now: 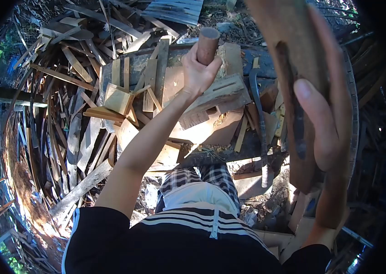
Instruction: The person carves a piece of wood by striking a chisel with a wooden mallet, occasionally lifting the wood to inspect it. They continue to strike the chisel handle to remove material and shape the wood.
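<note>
My left hand [198, 75] is wrapped round a thick round wooden handle [208, 42], whose flat end points up towards me. Its lower end is hidden behind the fist. Below that hand, a rough grey wooden block [218, 93] lies on the workbench. Raised close to the camera, my right hand [323, 118] grips a long brown piece of wood [300, 59] with a dark slot along it. The thumb presses beside the slot, and the top of this piece runs out of view.
A long curved blade [258, 98] lies across the dark workbench [241, 153] at the right. Wood offcuts [119, 99] cover its left part. Heaped planks and scraps [72, 132] fill the ground at the left. A corrugated metal sheet [174, 10] lies beyond the bench.
</note>
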`<action>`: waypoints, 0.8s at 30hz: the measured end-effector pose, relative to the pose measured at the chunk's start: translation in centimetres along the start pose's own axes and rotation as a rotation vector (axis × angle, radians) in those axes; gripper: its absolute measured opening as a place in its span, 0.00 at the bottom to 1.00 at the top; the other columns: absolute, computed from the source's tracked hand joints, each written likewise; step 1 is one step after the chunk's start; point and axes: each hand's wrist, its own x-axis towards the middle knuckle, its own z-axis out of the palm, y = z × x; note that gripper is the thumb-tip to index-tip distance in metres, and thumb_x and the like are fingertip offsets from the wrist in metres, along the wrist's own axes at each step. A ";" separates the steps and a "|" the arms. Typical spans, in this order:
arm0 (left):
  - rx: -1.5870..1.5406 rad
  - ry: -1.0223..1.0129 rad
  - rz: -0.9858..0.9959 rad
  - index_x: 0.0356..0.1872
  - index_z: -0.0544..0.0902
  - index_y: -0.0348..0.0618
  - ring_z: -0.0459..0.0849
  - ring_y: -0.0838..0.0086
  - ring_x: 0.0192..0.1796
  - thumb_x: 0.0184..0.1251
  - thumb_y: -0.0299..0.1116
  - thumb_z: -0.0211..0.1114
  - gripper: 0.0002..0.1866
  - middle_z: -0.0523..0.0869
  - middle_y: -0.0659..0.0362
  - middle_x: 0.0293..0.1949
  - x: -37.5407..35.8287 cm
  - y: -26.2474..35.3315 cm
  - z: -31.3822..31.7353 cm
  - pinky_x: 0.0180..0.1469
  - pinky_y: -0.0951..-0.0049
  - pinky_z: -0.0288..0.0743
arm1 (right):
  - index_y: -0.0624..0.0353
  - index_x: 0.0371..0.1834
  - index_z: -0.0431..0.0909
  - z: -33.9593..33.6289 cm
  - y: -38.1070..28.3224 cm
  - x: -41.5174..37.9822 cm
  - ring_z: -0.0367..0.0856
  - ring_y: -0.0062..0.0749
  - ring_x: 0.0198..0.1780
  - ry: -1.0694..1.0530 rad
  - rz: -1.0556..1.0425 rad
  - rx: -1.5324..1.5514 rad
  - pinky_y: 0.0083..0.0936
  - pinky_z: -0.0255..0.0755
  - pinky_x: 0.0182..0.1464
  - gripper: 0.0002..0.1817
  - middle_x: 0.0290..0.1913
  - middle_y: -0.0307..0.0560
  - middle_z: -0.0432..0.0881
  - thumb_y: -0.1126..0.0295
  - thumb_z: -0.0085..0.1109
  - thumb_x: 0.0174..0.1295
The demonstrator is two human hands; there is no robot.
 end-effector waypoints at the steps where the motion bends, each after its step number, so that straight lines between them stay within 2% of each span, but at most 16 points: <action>1: 0.003 0.000 -0.002 0.37 0.79 0.34 0.74 0.78 0.29 0.52 0.30 0.67 0.13 0.79 0.58 0.25 -0.1 -0.3 0.0 0.36 0.72 0.73 | 0.56 0.80 0.55 0.2 -0.1 0.1 0.72 0.47 0.70 0.113 -0.145 0.012 0.38 0.61 0.73 0.37 0.73 0.61 0.68 0.73 0.48 0.64; 2: -0.021 -0.001 0.049 0.39 0.80 0.34 0.76 0.77 0.30 0.52 0.30 0.67 0.14 0.81 0.57 0.27 0.0 -0.5 0.0 0.38 0.72 0.74 | 0.55 0.80 0.54 0.9 -0.3 -0.4 0.72 0.46 0.70 0.024 0.035 0.099 0.39 0.64 0.71 0.37 0.73 0.61 0.68 0.72 0.47 0.65; 3: -0.049 -0.008 0.103 0.41 0.81 0.34 0.78 0.77 0.32 0.52 0.30 0.68 0.15 0.83 0.57 0.29 0.1 -0.7 0.3 0.40 0.72 0.75 | 0.55 0.80 0.54 0.8 -0.1 -0.7 0.72 0.46 0.70 0.034 0.031 0.095 0.39 0.64 0.71 0.37 0.73 0.61 0.68 0.72 0.47 0.65; 5: -0.102 -0.024 0.158 0.43 0.81 0.34 0.80 0.76 0.35 0.51 0.30 0.68 0.17 0.85 0.56 0.32 0.1 -1.1 1.1 0.43 0.72 0.76 | 0.55 0.80 0.54 0.1 0.2 -1.2 0.71 0.45 0.70 -0.287 0.201 -0.233 0.38 0.66 0.70 0.37 0.72 0.62 0.67 0.72 0.44 0.65; 7: -0.142 -0.014 0.188 0.45 0.82 0.34 0.83 0.76 0.38 0.51 0.30 0.68 0.19 0.87 0.55 0.34 0.1 -0.6 1.1 0.46 0.72 0.77 | 0.55 0.80 0.54 -0.3 0.0 -0.7 0.71 0.47 0.71 -0.201 0.104 -0.148 0.39 0.64 0.71 0.37 0.74 0.61 0.66 0.71 0.46 0.65; 9: -0.033 -0.073 0.071 0.50 0.82 0.33 0.85 0.75 0.42 0.50 0.29 0.68 0.22 0.88 0.53 0.39 -0.3 -0.3 0.7 0.51 0.72 0.77 | 0.57 0.80 0.53 -0.3 0.0 -0.6 0.69 0.51 0.72 -0.034 -0.065 0.041 0.40 0.60 0.73 0.37 0.76 0.58 0.63 0.69 0.48 0.65; 10: -0.047 -0.062 0.034 0.48 0.82 0.33 0.84 0.74 0.41 0.50 0.29 0.68 0.21 0.88 0.53 0.38 -0.4 -0.1 0.6 0.50 0.72 0.77 | 0.58 0.80 0.52 0.2 -0.2 -0.6 0.68 0.51 0.73 0.104 -0.110 0.046 0.41 0.58 0.74 0.38 0.77 0.58 0.61 0.68 0.49 0.65; 11: -0.041 -0.056 0.030 0.48 0.82 0.33 0.84 0.74 0.41 0.50 0.29 0.68 0.21 0.88 0.53 0.38 -0.4 -0.3 0.6 0.50 0.72 0.77 | 0.58 0.80 0.52 0.4 0.0 -0.8 0.68 0.51 0.73 0.099 -0.111 0.053 0.41 0.58 0.74 0.38 0.77 0.58 0.61 0.68 0.49 0.65; 13: -0.085 -0.034 0.130 0.45 0.81 0.32 0.82 0.75 0.39 0.50 0.29 0.68 0.19 0.87 0.55 0.35 0.1 -0.8 0.7 0.47 0.72 0.77 | 0.61 0.80 0.51 0.8 0.6 -1.5 0.66 0.48 0.74 -0.183 0.125 -0.133 0.39 0.56 0.75 0.38 0.76 0.61 0.62 0.68 0.48 0.65; 14: -0.088 -0.043 0.141 0.45 0.81 0.32 0.82 0.75 0.39 0.50 0.29 0.68 0.19 0.87 0.55 0.35 0.3 -0.9 0.8 0.47 0.72 0.77 | 0.63 0.80 0.50 0.7 0.9 -1.7 0.62 0.46 0.76 -0.229 0.230 -0.077 0.38 0.52 0.77 0.38 0.76 0.61 0.61 0.68 0.49 0.66; 15: -0.109 -0.043 0.117 0.42 0.80 0.33 0.80 0.76 0.36 0.50 0.29 0.68 0.17 0.85 0.57 0.33 0.4 -1.4 1.1 0.44 0.73 0.76 | 0.63 0.80 0.50 0.6 1.7 -2.0 0.62 0.46 0.76 -0.221 0.225 -0.087 0.38 0.52 0.77 0.38 0.76 0.61 0.61 0.68 0.49 0.66; 17: -0.122 -0.022 0.074 0.40 0.79 0.33 0.78 0.78 0.33 0.50 0.28 0.68 0.15 0.83 0.59 0.30 0.4 -1.8 0.7 0.41 0.74 0.75 | 0.53 0.81 0.52 1.5 4.6 -3.0 0.79 0.45 0.61 -0.030 0.088 -0.019 0.38 0.69 0.64 0.37 0.67 0.61 0.73 0.67 0.51 0.69; 18: -0.133 -0.007 -0.019 0.38 0.78 0.35 0.76 0.79 0.32 0.50 0.28 0.68 0.14 0.81 0.61 0.29 0.7 -1.4 0.3 0.38 0.75 0.73 | 0.53 0.82 0.50 2.3 6.1 -3.4 0.80 0.45 0.61 0.043 0.051 0.006 0.36 0.70 0.63 0.37 0.70 0.60 0.71 0.67 0.50 0.69; 19: -0.145 0.008 -0.113 0.36 0.77 0.36 0.73 0.80 0.30 0.50 0.28 0.68 0.13 0.78 0.63 0.27 0.9 -1.3 -0.1 0.35 0.76 0.71 | 0.53 0.82 0.50 3.4 7.3 -3.9 0.80 0.45 0.61 0.027 0.046 0.012 0.36 0.70 0.63 0.37 0.70 0.60 0.71 0.67 0.50 0.69; 21: -0.214 0.099 -0.189 0.30 0.74 0.39 0.72 0.81 0.19 0.54 0.26 0.67 0.08 0.76 0.63 0.20 2.2 -0.7 -0.7 0.22 0.77 0.67 | 0.54 0.82 0.48 5.4 9.7 -5.4 0.82 0.44 0.58 0.112 0.216 0.039 0.33 0.72 0.60 0.37 0.65 0.61 0.75 0.67 0.49 0.70; 24: -0.403 0.194 -0.307 0.28 0.71 0.40 0.67 0.80 0.12 0.57 0.25 0.64 0.08 0.72 0.63 0.16 5.0 -4.3 -3.4 0.16 0.75 0.61 | 0.55 0.82 0.47 8.4 14.9 -8.2 0.86 0.46 0.52 0.003 0.397 0.105 0.32 0.74 0.56 0.37 0.58 0.63 0.81 0.65 0.49 0.72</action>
